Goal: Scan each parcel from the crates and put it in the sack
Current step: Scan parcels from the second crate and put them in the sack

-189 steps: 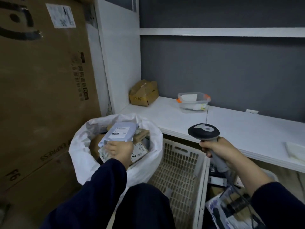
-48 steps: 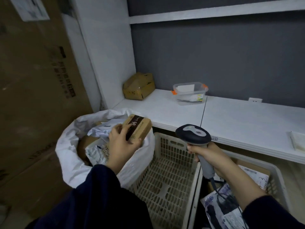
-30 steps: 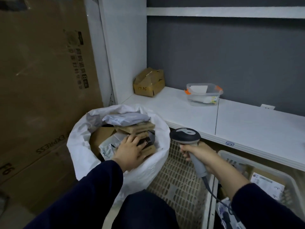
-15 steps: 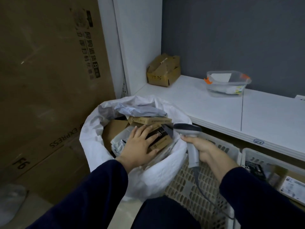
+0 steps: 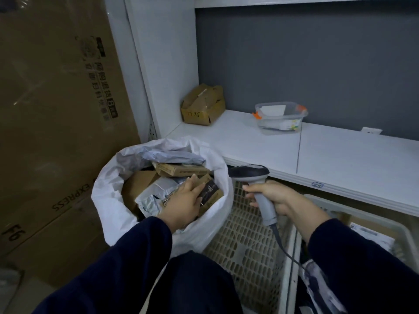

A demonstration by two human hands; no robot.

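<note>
Your left hand (image 5: 184, 201) lies flat-fingered on the small box (image 5: 210, 192) in the sack (image 5: 106, 191) at centre-left; seat it low and level, right hand (image 5: 280, 198) gripping the scanner (image 5: 260, 196) just right.

Parcels (image 5: 181, 169) fill the sack (image 5: 106, 196) at centre left almost to its rim, the left hand (image 5: 184, 202) lying on top, leaving little room. Cartons (image 5: 56, 109) wall the frame's left; the tabletop (image 5: 340, 155) overhangs the far end of the crate (image 5: 247, 250) at lower centre, open from above save the scanner (image 5: 249, 172) in the right hand (image 5: 276, 196).
</note>
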